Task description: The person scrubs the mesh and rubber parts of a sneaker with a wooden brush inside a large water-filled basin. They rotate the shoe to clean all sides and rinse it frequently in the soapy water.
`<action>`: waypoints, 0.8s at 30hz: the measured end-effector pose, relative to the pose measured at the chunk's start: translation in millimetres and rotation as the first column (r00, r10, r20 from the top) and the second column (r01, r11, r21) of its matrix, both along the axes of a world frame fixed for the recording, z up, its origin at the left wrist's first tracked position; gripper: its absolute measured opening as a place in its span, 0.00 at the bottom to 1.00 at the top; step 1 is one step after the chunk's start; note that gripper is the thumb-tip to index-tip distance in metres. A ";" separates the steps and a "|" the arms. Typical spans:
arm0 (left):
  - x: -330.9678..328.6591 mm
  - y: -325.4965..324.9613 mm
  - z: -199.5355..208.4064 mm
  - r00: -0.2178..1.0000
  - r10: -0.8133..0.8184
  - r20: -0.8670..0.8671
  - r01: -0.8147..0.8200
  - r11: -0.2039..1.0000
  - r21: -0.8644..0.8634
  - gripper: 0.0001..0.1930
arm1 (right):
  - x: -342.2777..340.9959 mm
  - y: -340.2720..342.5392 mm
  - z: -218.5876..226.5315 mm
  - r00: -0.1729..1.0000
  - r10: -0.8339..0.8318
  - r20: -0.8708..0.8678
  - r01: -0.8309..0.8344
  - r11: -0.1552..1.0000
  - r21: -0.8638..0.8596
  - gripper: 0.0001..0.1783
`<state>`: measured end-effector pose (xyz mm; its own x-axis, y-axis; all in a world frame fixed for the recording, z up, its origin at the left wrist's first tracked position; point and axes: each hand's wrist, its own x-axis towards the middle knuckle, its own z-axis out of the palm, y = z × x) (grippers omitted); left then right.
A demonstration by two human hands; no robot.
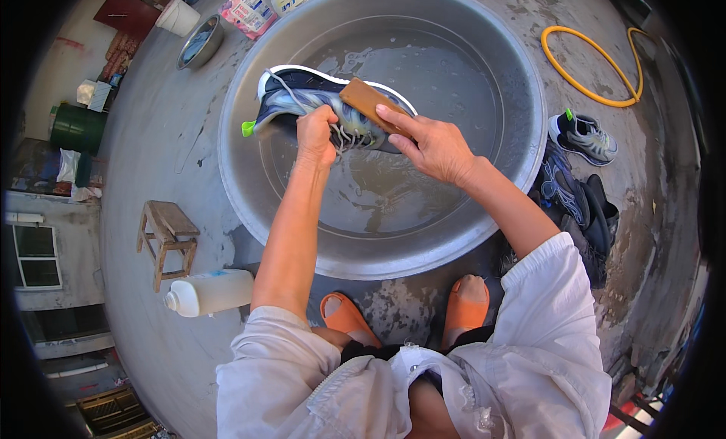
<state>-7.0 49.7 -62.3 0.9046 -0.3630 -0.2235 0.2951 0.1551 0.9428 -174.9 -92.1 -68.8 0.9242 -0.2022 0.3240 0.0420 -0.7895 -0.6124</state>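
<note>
Across the near rim of the metal basin (363,269), both forearms (291,235) reach inward. The left hand (318,130) is a fist, its grip closed on the shoe (351,123) beside the laces (349,141); the right hand (435,145), back upward, pinches a brown block (370,106) against the shoe. The shoe lies tilted above the water (408,193), toward the basin's far-left edge. It looks fairly light, soft-topped, stiff-soled, probably slippery; collar or heel should hold best. Outside the far edge sits a pink bag (248,12).

Downward fisheye from the head
</note>
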 end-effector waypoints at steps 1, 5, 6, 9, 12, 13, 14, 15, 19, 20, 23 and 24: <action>-7.2 -4.8 -0.1 1.000 -0.001 -0.022 0.000 1.000 -0.015 0.05 | 14.2 3.5 3.9 0.999 -0.015 0.051 0.017 0.999 -0.038 0.25; -2.9 -1.8 10.9 1.000 0.004 0.014 -0.003 1.000 -0.027 0.06 | 27.2 2.7 14.6 0.999 0.006 0.040 -0.006 1.000 -0.005 0.26; 1.1 3.7 17.2 0.999 0.011 0.031 -0.010 1.000 -0.028 0.05 | 12.3 0.7 9.3 1.000 0.017 0.018 -0.017 1.000 -0.008 0.26; 14.3 13.9 20.2 1.000 -0.013 0.015 0.013 1.000 -0.026 0.02 | -26.0 -6.8 0.6 0.996 0.042 -0.084 -0.043 0.999 -0.008 0.27; 5.7 12.8 10.0 1.000 -0.030 -0.004 0.030 1.000 -0.002 0.04 | -2.5 5.8 15.5 0.984 0.001 -0.179 0.000 1.000 0.001 0.26; -9.2 3.5 9.7 0.998 -0.063 0.006 0.063 0.998 0.023 0.04 | 10.3 8.9 21.7 0.989 -0.030 -0.144 0.029 0.999 -0.014 0.25; -17.7 -3.8 3.8 0.994 -0.104 0.028 0.102 0.993 0.061 0.03 | 26.6 11.0 31.6 0.993 -0.061 -0.101 0.058 0.998 -0.032 0.25; -22.7 -8.1 1.0 0.992 -0.123 0.036 0.121 0.991 0.058 0.03 | 35.7 13.5 37.6 0.995 -0.079 -0.054 0.077 0.996 -0.045 0.25; -14.6 -6.8 8.0 0.992 -0.084 0.095 0.084 0.996 0.011 0.03 | 16.2 6.6 32.9 0.996 -0.087 -0.019 0.086 0.995 -0.058 0.24; -7.6 -0.3 12.3 0.990 -0.060 0.128 0.060 0.998 0.005 0.03 | -4.2 0.3 17.8 0.998 -0.063 -0.021 0.062 0.998 -0.033 0.24; 9.0 11.7 22.5 1.000 -0.012 0.014 0.013 0.999 -0.050 0.04 | -34.5 -14.3 -8.5 0.998 -0.023 -0.063 0.024 1.000 0.018 0.24; 7.8 13.2 25.2 1.000 -0.011 -0.016 0.011 0.999 -0.043 0.05 | -30.0 -9.0 -0.3 0.995 -0.010 -0.101 0.013 1.000 0.023 0.24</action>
<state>0.8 62.9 -37.2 0.8968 -0.3826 -0.2223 0.3126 0.1924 0.9302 -204.9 -101.1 -69.1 0.9494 -0.2194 0.2246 -0.0296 -0.7746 -0.6317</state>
